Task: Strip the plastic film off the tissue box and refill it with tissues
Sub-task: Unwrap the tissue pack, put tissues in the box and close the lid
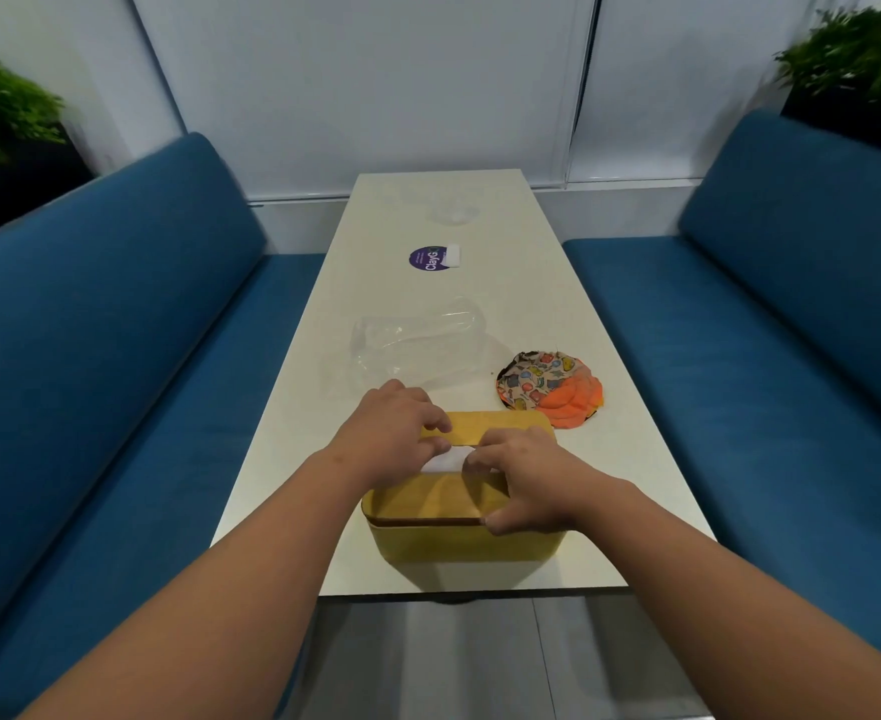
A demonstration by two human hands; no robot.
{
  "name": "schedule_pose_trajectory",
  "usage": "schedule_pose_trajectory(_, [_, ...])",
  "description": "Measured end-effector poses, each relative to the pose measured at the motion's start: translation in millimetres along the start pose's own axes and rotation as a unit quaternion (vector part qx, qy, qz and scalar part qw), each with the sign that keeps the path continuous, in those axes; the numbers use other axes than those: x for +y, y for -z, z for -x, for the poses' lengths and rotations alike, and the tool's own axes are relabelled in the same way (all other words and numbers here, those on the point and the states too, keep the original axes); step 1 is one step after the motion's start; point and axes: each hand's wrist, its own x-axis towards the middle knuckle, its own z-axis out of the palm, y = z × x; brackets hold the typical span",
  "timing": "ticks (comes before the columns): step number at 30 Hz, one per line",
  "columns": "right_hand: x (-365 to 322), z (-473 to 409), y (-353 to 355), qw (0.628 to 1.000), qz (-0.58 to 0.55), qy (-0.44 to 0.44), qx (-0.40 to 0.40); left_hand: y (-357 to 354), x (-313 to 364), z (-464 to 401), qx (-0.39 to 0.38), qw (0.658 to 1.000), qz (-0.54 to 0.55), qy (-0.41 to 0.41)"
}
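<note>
A yellow tissue box point(443, 537) with a wooden-looking lid stands near the front edge of the white table point(558, 324). White tissue point(446, 458) shows in the slot in the middle of the lid. My left hand point(391, 439) lies on the lid's left part with its fingers curled at the slot, pinching the tissue. My right hand point(524, 478) rests on the lid's right part, fingertips at the tissue and thumb down on the lid's front rim. Crumpled clear plastic film point(412, 345) lies on the table just beyond the box.
A round orange and patterned cloth item point(550, 389) lies right of the film. A purple round sticker point(430, 258) sits farther back, with more clear plastic point(451, 210) near the far end. Blue benches point(116, 356) flank the table; plants point(859, 49) stand behind them.
</note>
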Motion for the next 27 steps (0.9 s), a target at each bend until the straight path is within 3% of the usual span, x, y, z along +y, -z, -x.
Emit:
schedule_pose_trajectory(10, [10.4, 2.2, -3.8, 0.999, -0.035, 0.017, 0.009, -5.2, -1.3, 1.3, -0.044, 0.999, 0.000, 0.009])
schedule_pose_trajectory(14, [19.0, -1.8, -0.6, 0.985, -0.100, -0.050, 0.133, -7.5, 0.6, 2.1, -0.060, 0.998, -0.002, 0.004])
schedule_pose_trajectory(19, [20.1, -11.7, -3.5, 0.992, -0.053, -0.070, 0.092, -11.3, 7.0, 0.9, -0.064, 0.998, 0.006, -0.001])
schedule_pose_trajectory(27, [19.5, -16.6, -4.7, 0.991, -0.057, -0.080, 0.092, -14.8, 12.9, 0.0, -0.077, 0.997, 0.016, -0.003])
